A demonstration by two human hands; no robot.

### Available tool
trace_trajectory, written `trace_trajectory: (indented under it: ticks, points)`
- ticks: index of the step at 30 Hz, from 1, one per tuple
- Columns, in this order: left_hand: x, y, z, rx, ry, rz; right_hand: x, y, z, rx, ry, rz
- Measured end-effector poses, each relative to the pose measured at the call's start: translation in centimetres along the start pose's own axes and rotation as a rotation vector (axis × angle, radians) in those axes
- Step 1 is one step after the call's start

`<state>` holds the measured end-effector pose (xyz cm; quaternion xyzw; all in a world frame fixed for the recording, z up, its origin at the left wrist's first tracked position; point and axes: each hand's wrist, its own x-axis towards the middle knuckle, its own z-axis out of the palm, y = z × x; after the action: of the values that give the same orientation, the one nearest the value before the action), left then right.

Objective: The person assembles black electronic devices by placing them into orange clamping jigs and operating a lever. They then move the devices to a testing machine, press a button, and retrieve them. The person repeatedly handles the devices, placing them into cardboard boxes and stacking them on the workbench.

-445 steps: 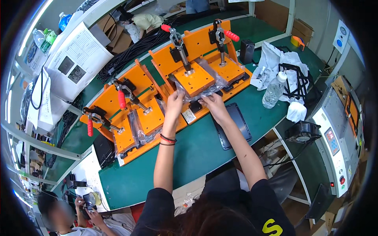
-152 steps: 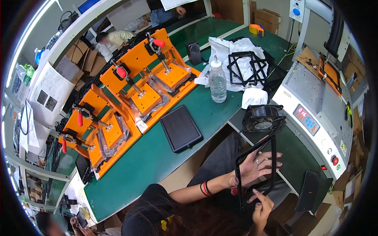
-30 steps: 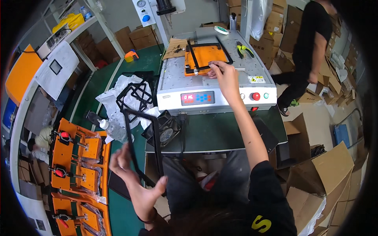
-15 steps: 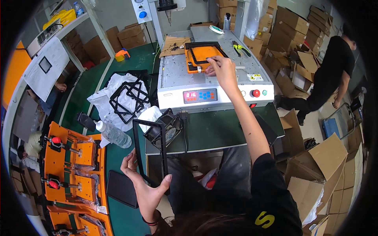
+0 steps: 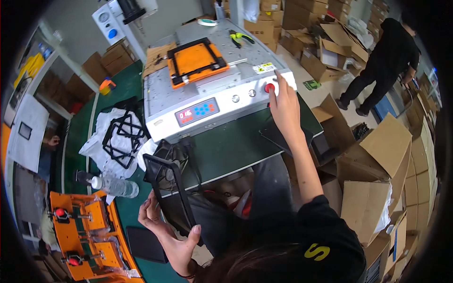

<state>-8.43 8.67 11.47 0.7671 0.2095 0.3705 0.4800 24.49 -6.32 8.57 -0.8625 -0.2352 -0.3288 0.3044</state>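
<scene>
My left hand (image 5: 172, 238) grips a black rectangular frame (image 5: 183, 195), held tilted in front of the bench edge with thumb and fingers at its lower part. At the right end of the white machine's front panel (image 5: 222, 112), my right hand (image 5: 285, 104) has its fingers stretched out and holds nothing. Its thumb side is by the red button (image 5: 269, 87); whether it touches is unclear, and the hand hides the panel's far right end. On the machine's grey top lies an orange fixture (image 5: 193, 57) with another black frame (image 5: 213, 48) on it.
Several black frames (image 5: 111, 147) lie on white wrapping at the left, near a clear bottle (image 5: 120, 187). Orange clamp fixtures (image 5: 96, 217) stand lower left. Green-handled pliers (image 5: 241, 37) rest on the machine. Open cartons (image 5: 365, 203) crowd the right; a person (image 5: 389, 66) stands beyond.
My right hand has left the orange fixture and moved right to the buttons on the front panel. The view has turned and shifted. My left hand still holds the black frame.
</scene>
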Motion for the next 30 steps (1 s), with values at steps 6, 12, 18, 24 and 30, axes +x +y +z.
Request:
trace_trajectory:
  ticks: [6, 12, 18, 24, 30]
  points:
    - [0.7, 0.0, 4.4, -0.005, -0.163, 0.013, -2.6, 6.2, -1.4, -0.059, -0.09, -0.107]
    - [1.7, 0.6, 7.8, -0.051, -0.291, 0.01, -0.8, 7.1, -2.7, -0.195, -0.156, -0.264]
    - [1.4, 1.5, 12.0, -0.046, -0.481, 0.066, -6.9, 1.6, -3.4, 1.894, -0.623, 0.301]
    - [-0.2, 1.2, 9.9, -0.431, -0.659, -0.53, -10.2, -4.4, -5.2, 2.116, -0.853, 0.472]
    - [-5.5, -9.0, 13.1, -1.72, -1.227, -0.699, -13.3, -5.2, -2.3, 2.631, -1.112, 0.513]
